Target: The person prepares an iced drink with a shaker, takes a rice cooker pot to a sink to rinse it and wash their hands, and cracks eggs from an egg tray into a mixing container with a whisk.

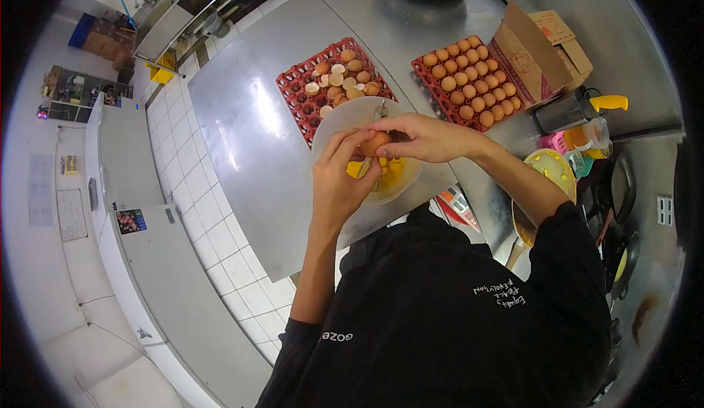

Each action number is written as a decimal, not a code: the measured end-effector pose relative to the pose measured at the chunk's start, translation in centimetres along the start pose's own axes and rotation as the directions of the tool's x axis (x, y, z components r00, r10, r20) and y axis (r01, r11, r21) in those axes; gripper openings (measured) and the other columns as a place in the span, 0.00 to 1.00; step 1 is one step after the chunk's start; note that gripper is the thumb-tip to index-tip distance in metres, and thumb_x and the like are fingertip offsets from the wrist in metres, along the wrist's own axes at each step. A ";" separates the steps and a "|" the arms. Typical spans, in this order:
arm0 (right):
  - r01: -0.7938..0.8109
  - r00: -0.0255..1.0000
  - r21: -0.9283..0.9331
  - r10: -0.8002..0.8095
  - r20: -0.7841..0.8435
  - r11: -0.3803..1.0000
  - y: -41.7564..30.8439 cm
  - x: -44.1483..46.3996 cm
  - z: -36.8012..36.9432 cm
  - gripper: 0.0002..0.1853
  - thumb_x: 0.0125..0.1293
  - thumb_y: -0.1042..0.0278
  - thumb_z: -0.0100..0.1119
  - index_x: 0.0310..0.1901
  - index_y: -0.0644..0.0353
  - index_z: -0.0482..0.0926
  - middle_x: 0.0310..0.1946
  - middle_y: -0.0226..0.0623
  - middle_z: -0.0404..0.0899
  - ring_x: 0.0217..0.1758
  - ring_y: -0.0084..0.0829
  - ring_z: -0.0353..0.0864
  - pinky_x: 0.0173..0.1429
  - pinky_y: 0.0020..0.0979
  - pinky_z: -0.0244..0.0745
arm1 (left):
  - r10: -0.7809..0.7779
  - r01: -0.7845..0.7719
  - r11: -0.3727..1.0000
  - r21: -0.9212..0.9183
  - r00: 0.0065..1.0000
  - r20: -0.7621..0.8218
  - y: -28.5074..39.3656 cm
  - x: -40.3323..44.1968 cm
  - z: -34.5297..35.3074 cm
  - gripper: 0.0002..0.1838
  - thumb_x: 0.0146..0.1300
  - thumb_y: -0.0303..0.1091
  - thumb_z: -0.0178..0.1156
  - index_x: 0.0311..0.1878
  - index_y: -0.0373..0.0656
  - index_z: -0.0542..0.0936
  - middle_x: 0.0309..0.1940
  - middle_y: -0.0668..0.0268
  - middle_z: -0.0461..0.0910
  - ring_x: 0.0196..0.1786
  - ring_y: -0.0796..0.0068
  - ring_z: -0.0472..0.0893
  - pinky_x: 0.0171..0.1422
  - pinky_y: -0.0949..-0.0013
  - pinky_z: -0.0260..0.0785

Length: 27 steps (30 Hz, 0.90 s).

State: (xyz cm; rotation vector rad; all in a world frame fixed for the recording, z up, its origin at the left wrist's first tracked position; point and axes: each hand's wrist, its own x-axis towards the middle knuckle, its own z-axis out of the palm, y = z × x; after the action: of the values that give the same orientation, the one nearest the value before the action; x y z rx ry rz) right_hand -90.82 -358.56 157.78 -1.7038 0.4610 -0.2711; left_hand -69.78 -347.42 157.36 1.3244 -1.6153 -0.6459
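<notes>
A brown egg (376,144) is held between the fingertips of both my hands. My left hand (343,164) curls around its left side, and my right hand (416,138) grips it from the right, thumb against the shell. Fingers hide part of the egg, so I cannot tell whether it is cracked. Right below is a whitish bowl (405,186) with yellow yolks (392,170) in it. A thin metal utensil (380,108) leans on the bowl's far rim; its lower part is mostly hidden. Just beyond, a red egg tray (293,89) carries broken eggshells (336,79).
A second red tray (430,78) of whole eggs stands right of the bowl, beside an opened cardboard box (539,56). A pan (551,167) lies near my right elbow. A yellow-handled utensil (609,103) sits in a dark container. The steel table (242,136) extends left.
</notes>
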 end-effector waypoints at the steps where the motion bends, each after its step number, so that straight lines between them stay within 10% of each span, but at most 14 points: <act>1: 0.030 0.999 -0.053 -0.029 0.019 0.998 -0.2 0.2 -0.2 0.25 0.85 0.59 0.62 0.75 0.64 0.77 0.59 0.47 0.88 0.63 0.36 0.86 0.69 0.37 0.78 | 0.015 -0.015 1.000 0.021 1.000 -0.006 0.0 0.1 -0.2 0.23 0.61 0.17 0.75 0.61 0.38 0.88 0.59 0.57 0.87 0.50 0.66 0.93 0.55 0.66 0.89; 6: 0.104 0.994 -0.255 -0.089 0.069 0.961 -0.6 0.5 -1.2 0.27 0.81 0.63 0.66 0.77 0.63 0.77 0.56 0.43 0.86 0.61 0.41 0.86 0.70 0.39 0.79 | -0.011 0.010 1.000 0.026 1.000 0.016 -0.5 0.1 -1.2 0.22 0.59 0.17 0.75 0.57 0.38 0.88 0.59 0.58 0.88 0.49 0.66 0.93 0.53 0.66 0.88; 9: 0.187 0.979 -0.530 -0.198 0.036 0.827 -0.1 0.5 -0.9 0.27 0.77 0.62 0.67 0.74 0.62 0.80 0.59 0.42 0.86 0.64 0.46 0.83 0.71 0.44 0.78 | 0.034 -0.043 0.988 0.145 0.998 0.061 -0.2 0.1 -1.9 0.21 0.60 0.16 0.73 0.58 0.39 0.88 0.58 0.59 0.87 0.49 0.65 0.93 0.53 0.64 0.87; 11: 0.091 0.963 -0.890 -0.269 -0.037 0.447 -0.4 0.1 0.1 0.27 0.72 0.66 0.70 0.72 0.59 0.81 0.59 0.40 0.84 0.64 0.49 0.82 0.71 0.47 0.78 | 0.023 -0.062 0.899 0.433 0.995 0.093 0.1 -0.3 -2.0 0.20 0.62 0.16 0.71 0.58 0.41 0.89 0.58 0.59 0.87 0.50 0.65 0.93 0.54 0.64 0.87; 14: 0.055 0.917 -0.905 -0.380 -0.121 0.422 -0.5 -0.3 1.2 0.27 0.68 0.70 0.73 0.69 0.57 0.82 0.59 0.41 0.83 0.66 0.50 0.82 0.71 0.48 0.79 | -0.001 -0.015 0.908 0.418 0.999 0.039 0.5 -0.3 -1.8 0.16 0.68 0.17 0.70 0.58 0.38 0.88 0.59 0.60 0.87 0.52 0.67 0.93 0.54 0.64 0.86; 15: 0.033 0.918 -0.906 -0.372 -0.139 0.422 -0.4 -0.3 1.8 0.27 0.68 0.70 0.73 0.69 0.57 0.82 0.59 0.41 0.83 0.66 0.50 0.82 0.71 0.48 0.79 | 0.008 -0.030 0.913 0.407 0.998 0.055 0.5 -0.3 -1.6 0.16 0.68 0.17 0.70 0.58 0.38 0.88 0.59 0.60 0.87 0.52 0.67 0.93 0.54 0.64 0.86; 17: 0.093 0.908 -0.531 -0.291 -0.302 0.842 0.4 -0.4 2.8 0.26 0.67 0.69 0.76 0.67 0.57 0.83 0.61 0.42 0.83 0.68 0.47 0.82 0.71 0.45 0.80 | -0.300 0.291 0.941 -0.170 0.954 -0.029 0.5 -0.4 -0.7 0.13 0.73 0.21 0.70 0.58 0.36 0.86 0.61 0.60 0.87 0.53 0.68 0.92 0.55 0.63 0.86; 27: 0.156 0.777 -0.177 -0.231 -0.586 0.972 1.1 0.4 -0.9 0.25 0.69 0.62 0.80 0.65 0.56 0.84 0.59 0.42 0.88 0.60 0.36 0.88 0.63 0.39 0.82 | -0.174 0.179 0.983 0.036 0.978 -0.116 0.2 -1.6 0.8 0.15 0.76 0.31 0.71 0.62 0.42 0.85 0.60 0.57 0.85 0.53 0.61 0.86 0.57 0.60 0.79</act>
State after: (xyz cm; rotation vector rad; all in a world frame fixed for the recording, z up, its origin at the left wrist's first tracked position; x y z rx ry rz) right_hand -91.00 -359.73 156.87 -1.7626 0.7819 -0.9809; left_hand -70.53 -345.95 156.63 1.5232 -1.4406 -0.6310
